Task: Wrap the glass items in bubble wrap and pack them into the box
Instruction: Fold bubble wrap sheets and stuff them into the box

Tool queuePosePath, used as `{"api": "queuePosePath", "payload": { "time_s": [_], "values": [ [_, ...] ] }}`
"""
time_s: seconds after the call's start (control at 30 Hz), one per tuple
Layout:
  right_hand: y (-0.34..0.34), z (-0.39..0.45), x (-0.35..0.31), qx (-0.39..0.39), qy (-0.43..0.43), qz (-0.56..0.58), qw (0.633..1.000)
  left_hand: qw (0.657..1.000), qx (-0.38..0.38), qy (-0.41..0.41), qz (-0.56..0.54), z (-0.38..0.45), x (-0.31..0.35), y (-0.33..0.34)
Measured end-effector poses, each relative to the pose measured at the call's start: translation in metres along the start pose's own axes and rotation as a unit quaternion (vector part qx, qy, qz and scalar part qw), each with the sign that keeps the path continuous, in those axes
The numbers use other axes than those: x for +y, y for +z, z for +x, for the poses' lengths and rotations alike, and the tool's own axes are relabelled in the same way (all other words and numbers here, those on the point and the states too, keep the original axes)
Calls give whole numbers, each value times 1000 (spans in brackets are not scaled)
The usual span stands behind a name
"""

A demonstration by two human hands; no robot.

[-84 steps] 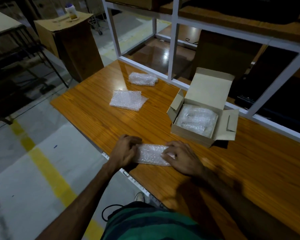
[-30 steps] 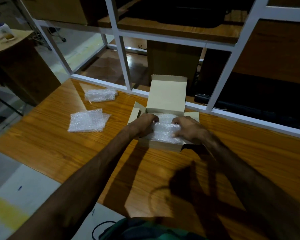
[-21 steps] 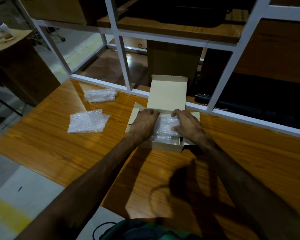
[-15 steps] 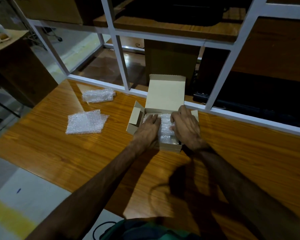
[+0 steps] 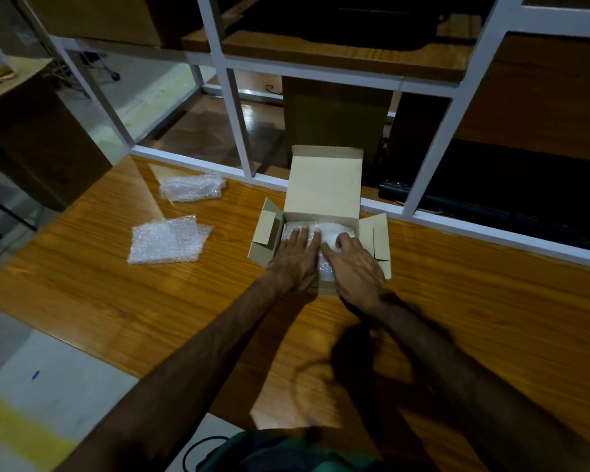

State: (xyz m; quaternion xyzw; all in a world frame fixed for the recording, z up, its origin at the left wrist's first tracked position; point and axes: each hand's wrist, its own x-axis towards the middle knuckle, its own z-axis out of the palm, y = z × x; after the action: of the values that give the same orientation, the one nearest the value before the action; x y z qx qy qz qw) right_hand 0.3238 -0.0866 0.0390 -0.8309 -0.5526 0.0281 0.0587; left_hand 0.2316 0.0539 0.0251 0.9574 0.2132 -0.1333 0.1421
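Observation:
A small cardboard box [image 5: 324, 185] stands open on the wooden table [image 5: 116, 301], lid raised, side flaps spread. Bubble-wrapped bundles [image 5: 331, 233] fill it. My left hand [image 5: 295, 257] lies flat on the bundles with straight fingers, pressing down. My right hand [image 5: 353, 264] presses beside it, fingers slightly bent over the wrap. To the left, a flat sheet of bubble wrap [image 5: 167, 240] lies on the table. Farther back sits another wrapped bundle [image 5: 191, 187].
A white metal shelf frame [image 5: 242, 137] runs along the table's back edge, with a brown carton [image 5: 334, 114] behind the box. The table's front-left edge drops to a grey floor with a yellow line [image 5: 21, 434].
I carried a wrapped bundle from the table's front edge into the box. Both hands then moved together over the middle and now press the bundles down.

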Motion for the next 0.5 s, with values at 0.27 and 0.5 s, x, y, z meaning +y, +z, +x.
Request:
{"api": "queuePosePath", "payload": {
  "time_s": [0.27, 0.5],
  "values": [
    [-4, -2, -1, -21, -15, -11, 1000, 999, 1, -41, -23, 7, 4, 3],
    [7, -15, -8, -32, 24, -10, 999, 999, -9, -31, -2, 7, -1, 2]
  ]
}}
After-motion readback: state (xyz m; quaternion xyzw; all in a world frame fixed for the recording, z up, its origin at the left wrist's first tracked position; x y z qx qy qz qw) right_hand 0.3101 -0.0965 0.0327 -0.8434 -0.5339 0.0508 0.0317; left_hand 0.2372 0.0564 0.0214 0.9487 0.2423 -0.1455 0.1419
